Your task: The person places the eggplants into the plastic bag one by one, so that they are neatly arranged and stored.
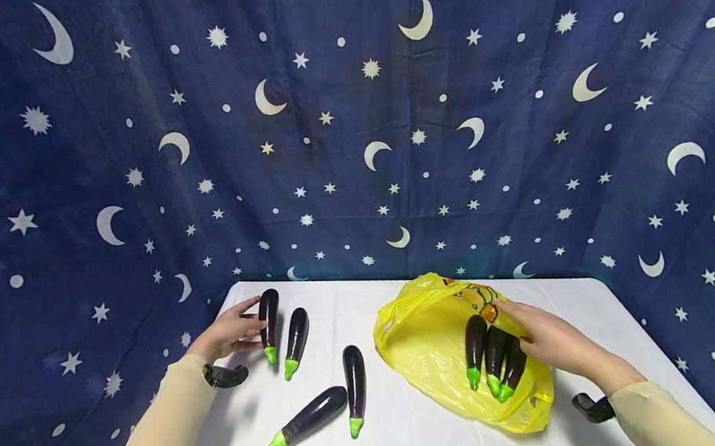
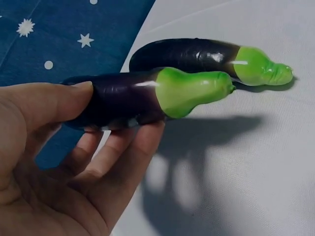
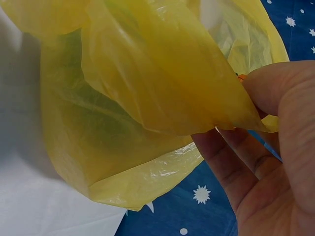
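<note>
Left of the yellow bag (image 1: 421, 362), the left hand (image 1: 228, 332) is pinching an eggplant (image 1: 269, 316) between thumb and fingers, the right hand (image 1: 556, 340) is pinching the bag's edge, and keeping that wide is probably helping most

You are in a curtained booth: navy moon-and-star drapes (image 1: 352, 169) hang from ten to two o'clock around your white desk (image 1: 420, 442).

Beyond the fingers (image 2: 140, 152) hung a dark blue cloth (image 1: 348, 133) with a pale moon-and-star print. Beneath the fingers lay a white, partly shadowed tabletop (image 1: 426, 441).
</note>
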Demonstrator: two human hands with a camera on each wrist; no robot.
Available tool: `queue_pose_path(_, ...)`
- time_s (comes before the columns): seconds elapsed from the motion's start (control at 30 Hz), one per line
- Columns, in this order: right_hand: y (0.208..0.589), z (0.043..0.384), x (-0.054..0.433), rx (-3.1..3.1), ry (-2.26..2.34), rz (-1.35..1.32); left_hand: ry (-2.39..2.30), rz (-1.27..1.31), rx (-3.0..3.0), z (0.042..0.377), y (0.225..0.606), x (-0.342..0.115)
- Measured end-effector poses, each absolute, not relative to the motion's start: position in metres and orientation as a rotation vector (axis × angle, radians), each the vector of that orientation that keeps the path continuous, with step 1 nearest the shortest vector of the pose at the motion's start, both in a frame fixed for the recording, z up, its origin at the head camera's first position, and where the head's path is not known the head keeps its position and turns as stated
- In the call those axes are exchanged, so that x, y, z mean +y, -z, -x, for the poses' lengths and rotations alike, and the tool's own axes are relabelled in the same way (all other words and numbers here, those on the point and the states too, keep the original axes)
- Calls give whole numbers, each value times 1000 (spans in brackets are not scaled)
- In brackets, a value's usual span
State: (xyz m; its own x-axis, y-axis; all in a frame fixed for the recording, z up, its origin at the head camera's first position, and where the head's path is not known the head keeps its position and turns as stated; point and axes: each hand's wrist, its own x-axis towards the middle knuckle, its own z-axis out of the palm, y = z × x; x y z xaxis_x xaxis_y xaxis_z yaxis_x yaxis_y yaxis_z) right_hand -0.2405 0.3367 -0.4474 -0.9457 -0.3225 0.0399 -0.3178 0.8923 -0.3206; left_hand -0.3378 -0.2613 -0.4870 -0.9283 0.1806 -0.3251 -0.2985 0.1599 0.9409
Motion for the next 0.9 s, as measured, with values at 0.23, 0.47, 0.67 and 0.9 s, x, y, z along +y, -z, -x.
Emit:
queue_pose_path(0.23,448,241,338,3043,502,513,-1852,33,2056,337,482,-258)
queue_pose_path(0.47,447,241,337,3028,508,495,-1856,-43,2028,334,478,-253)
queue_pose_path(0.67,447,241,336,3032,502,514,-1857,-148,1981,329,473,-247)
queue_pose_path(0.9,448,242,336,3038,508,536,-1862,-245,1908,325,467,-234)
